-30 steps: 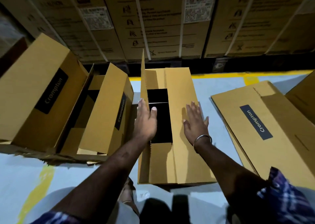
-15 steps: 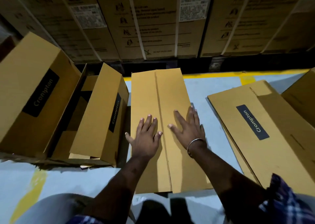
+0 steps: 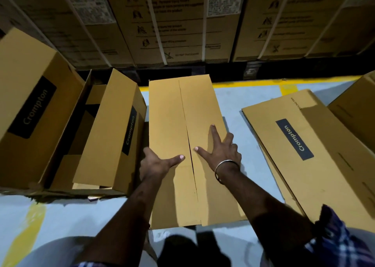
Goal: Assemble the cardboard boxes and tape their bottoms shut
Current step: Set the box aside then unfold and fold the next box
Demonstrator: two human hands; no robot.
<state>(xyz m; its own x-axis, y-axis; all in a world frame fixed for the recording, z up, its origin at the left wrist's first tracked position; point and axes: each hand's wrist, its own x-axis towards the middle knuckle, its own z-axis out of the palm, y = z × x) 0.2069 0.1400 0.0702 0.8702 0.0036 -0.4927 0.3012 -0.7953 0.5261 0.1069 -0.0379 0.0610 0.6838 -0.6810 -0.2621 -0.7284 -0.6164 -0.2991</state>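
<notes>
— Cardboard box (image 3: 168,124) in the middle, where does it sit?
— On the grey floor (image 3: 239,104), directly under both hands, its two long flaps folded down with a narrow seam running away from the fingers.
— And the left hand (image 3: 156,163)?
— It lies at the left flap's outer edge. The thumb stretches flat toward the seam; the other fingers drop over the box's side, out of view, so I cannot tell whether they curl on the edge.
— The right hand (image 3: 221,153)?
— Spread flat on the right flap, fingers (image 3: 215,132) straight and fanned, gripping nothing, just pressing. A metal bangle (image 3: 225,170) circles the wrist.
— What lies beyond the left fingers?
— Two Crompton boxes (image 3: 113,124), just beside the middle one, lying on their sides.
— And past the right fingers?
— Flattened Crompton cartons (image 3: 316,155) on the floor, apart from the box. Ahead of the fingertips, strapped stacked cartons (image 3: 172,23) form a wall.
</notes>
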